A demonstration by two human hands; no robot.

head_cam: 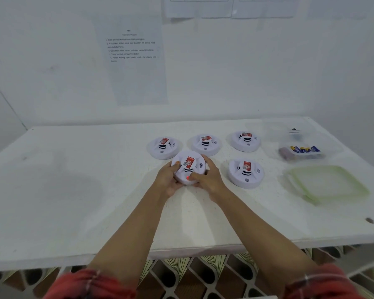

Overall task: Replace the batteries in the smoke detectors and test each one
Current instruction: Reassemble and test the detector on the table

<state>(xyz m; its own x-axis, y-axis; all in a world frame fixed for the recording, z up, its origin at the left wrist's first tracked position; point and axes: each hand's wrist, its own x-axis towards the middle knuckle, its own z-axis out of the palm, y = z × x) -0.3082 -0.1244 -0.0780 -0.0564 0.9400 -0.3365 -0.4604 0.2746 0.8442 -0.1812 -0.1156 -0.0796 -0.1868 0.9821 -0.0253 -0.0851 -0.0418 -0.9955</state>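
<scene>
The left hand (167, 180) and right hand (207, 179) are both holding one white smoke detector (189, 169), with fingers curling round its opposite sides, over the white bench (73, 190). Whether it is resting on the bench or lifted clear cannot be told. A red light (187, 178) is glowing on its near edge, and the right thumb is lying just beside that light. A red label is showing on its raised centre.

Four further units are sitting on the bench. Just beyond the smoke detector, in a row, are the rear-left detector (164, 147), the rear-middle detector (205, 144) and the rear-right detector (245, 140). The right-hand detector (246, 173) is sitting near its right side.

Well to the right of the smoke detector, a clear tub (300, 156) is holding blue-and-yellow batteries (304, 149). A pale green lid (326, 184) is lying nearer than the tub. A printed sheet (134, 59) is hanging on the wall beyond.
</scene>
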